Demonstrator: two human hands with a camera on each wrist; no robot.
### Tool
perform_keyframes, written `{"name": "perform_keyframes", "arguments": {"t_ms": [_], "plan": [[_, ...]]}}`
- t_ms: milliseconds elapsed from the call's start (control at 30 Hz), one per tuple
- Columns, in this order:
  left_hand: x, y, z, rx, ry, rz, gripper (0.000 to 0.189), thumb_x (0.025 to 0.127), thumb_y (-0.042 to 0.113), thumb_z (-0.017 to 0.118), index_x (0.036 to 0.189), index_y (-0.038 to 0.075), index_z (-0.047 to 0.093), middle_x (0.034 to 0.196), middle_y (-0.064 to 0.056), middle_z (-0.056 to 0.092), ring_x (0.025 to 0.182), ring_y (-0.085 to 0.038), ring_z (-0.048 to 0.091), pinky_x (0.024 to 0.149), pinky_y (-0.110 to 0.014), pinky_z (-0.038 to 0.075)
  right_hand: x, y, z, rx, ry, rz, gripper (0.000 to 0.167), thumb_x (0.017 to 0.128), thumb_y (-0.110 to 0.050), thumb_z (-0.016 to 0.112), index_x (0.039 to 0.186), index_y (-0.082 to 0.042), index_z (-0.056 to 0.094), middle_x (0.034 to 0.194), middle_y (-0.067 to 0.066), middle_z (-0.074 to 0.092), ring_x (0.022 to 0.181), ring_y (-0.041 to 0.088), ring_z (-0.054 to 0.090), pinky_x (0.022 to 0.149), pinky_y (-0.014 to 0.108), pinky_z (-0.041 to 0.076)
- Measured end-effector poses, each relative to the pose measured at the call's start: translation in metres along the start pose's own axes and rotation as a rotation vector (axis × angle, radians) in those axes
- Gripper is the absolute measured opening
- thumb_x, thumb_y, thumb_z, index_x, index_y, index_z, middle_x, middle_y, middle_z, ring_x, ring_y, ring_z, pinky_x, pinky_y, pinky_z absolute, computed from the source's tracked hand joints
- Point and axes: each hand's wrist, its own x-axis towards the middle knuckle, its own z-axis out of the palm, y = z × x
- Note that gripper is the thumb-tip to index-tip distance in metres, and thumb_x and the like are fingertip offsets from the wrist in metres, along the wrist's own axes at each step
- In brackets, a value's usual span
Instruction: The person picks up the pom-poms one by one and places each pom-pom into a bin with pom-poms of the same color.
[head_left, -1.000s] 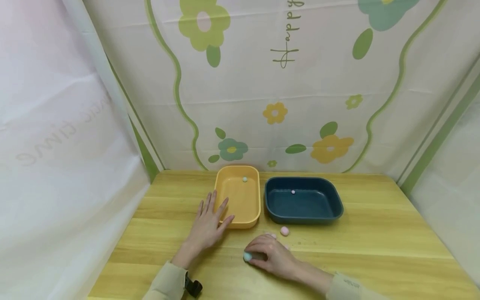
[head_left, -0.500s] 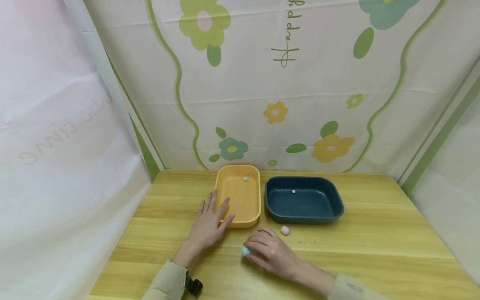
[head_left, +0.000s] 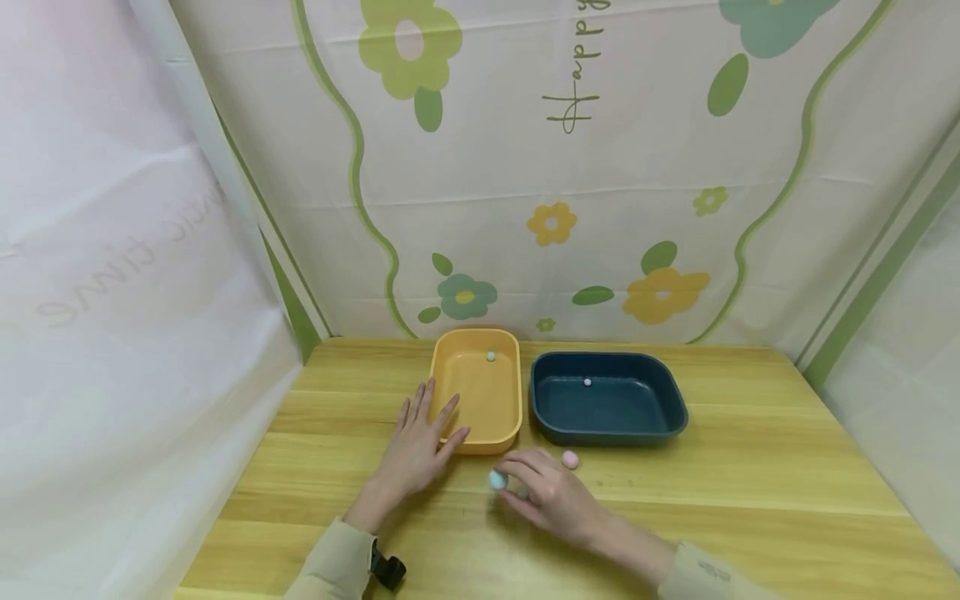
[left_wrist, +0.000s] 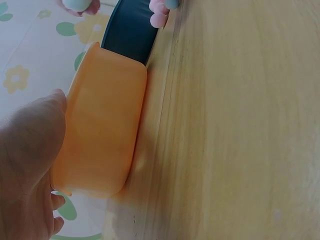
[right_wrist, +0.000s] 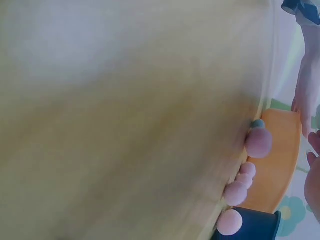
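My left hand [head_left: 411,454] lies over the near left corner of the yellow tray [head_left: 480,448], fingers spread and nearly straight. In the left wrist view the thumb rests along the tray's rim. Just in front of that tray, my right hand [head_left: 555,496] pinches a light blue ball [head_left: 498,480] between thumb and fingers, raised above the table. The same ball [left_wrist: 77,4] shows at the top of the left wrist view. Beneath the right hand, several pink balls [right_wrist: 235,193] and a bluish ball [right_wrist: 257,123] lie on the table, mostly hidden in the head view.
To the right of the yellow tray stands a dark blue tray [head_left: 609,439] with a tiny pink ball [head_left: 587,382] inside. A small pale green ball [head_left: 491,356] sits in the yellow tray. One pink ball [head_left: 570,460] lies before the blue tray. A printed cloth hangs behind the table.
My right hand has lifted the light blue ball off the table and moved slightly forward, toward the yellow tray. The left hand stays in place on the tray.
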Motion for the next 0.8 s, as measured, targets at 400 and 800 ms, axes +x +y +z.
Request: {"name": "perform_keyframes", "arguments": {"t_ms": [400,800], "plan": [[0.001,0.000,0.000,-0.001,-0.004,0.002,0.068,0.114,0.057,0.049,0.170,0.019,0.043,0.183,-0.027,0.010,0.171,-0.048,0.014,0.139,-0.066,0.016,0.013,0.016,-0.004,-0.016,0.044,0.016,0.022,0.100,-0.021,0.083,0.115,-0.006,0.077,0.113,0.004,0.078,0.102,0.020,0.073,0.091,0.035,0.063],[0.002,0.000,0.001,0.026,-0.013,0.000,0.084,0.115,0.060,0.044,0.172,0.001,0.030,0.184,-0.026,0.008,0.173,-0.043,0.012,0.141,-0.061,0.014,0.025,0.041,-0.002,-0.079,-0.008,0.076,0.038,0.081,-0.010,0.096,0.113,-0.005,0.076,0.114,0.007,0.078,0.105,0.023,0.072,0.095,0.040,0.063]]}}
